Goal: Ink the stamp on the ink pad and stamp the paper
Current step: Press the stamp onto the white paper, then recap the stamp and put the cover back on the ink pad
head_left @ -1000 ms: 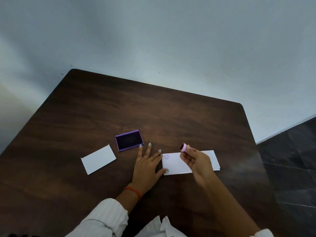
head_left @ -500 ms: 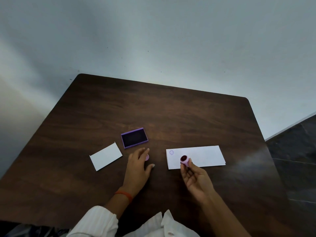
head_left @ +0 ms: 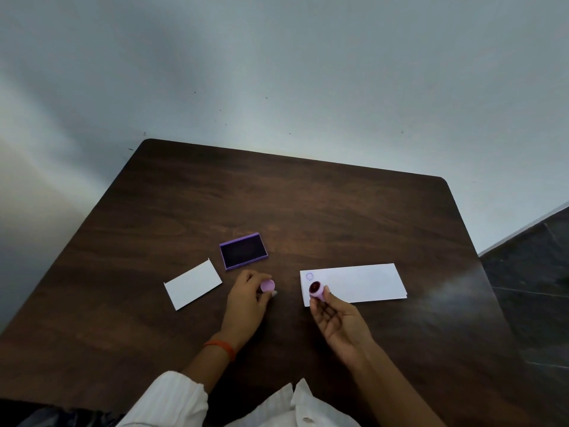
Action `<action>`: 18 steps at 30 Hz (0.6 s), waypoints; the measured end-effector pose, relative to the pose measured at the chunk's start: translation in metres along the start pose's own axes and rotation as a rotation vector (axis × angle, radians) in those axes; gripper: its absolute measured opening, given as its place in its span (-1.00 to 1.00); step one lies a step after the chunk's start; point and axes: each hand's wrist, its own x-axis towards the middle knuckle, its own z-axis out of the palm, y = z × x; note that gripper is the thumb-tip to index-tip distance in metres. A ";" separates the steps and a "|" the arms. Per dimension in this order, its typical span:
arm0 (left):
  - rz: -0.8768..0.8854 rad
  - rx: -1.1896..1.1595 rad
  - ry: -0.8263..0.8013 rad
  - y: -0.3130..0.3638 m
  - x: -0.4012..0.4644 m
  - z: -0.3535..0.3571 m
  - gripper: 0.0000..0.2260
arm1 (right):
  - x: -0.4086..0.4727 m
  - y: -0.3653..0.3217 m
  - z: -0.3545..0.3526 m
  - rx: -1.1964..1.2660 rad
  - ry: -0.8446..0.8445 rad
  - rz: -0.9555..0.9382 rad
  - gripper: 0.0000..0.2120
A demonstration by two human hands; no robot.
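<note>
My right hand (head_left: 337,323) holds a small pink round stamp (head_left: 316,290) at its fingertips, inked face turned up toward me, over the near left corner of the long white paper (head_left: 360,283). A faint purple round mark (head_left: 309,276) shows near that paper's left end. My left hand (head_left: 246,303) grips a small pink cap (head_left: 267,285) just above the table, left of the paper. The purple ink pad (head_left: 243,250) lies uncovered, its dark pad showing, behind my left hand.
A smaller white card (head_left: 193,284) lies left of the ink pad on the dark wooden table (head_left: 308,204). A pale wall rises behind the table. Dark floor tiles (head_left: 535,278) show past the table's right edge.
My left hand left the paper, moved left and picked up the pink cap. My right hand drew back toward me and turned the stamp's inked face upward.
</note>
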 end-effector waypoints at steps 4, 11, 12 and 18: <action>-0.027 -0.088 -0.033 0.011 -0.002 -0.009 -0.70 | 0.001 0.003 0.015 -0.221 -0.011 -0.113 -0.90; -0.054 -0.216 -0.022 0.019 -0.009 -0.018 -0.71 | -0.004 0.009 0.041 -0.866 0.014 -0.478 -0.90; -0.063 -0.239 -0.023 0.020 -0.010 -0.019 -0.72 | -0.004 0.010 0.043 -0.959 0.019 -0.549 -0.91; -0.065 -0.326 -0.046 0.020 -0.016 -0.025 -0.69 | -0.002 0.015 0.046 -1.218 0.017 -0.724 -0.93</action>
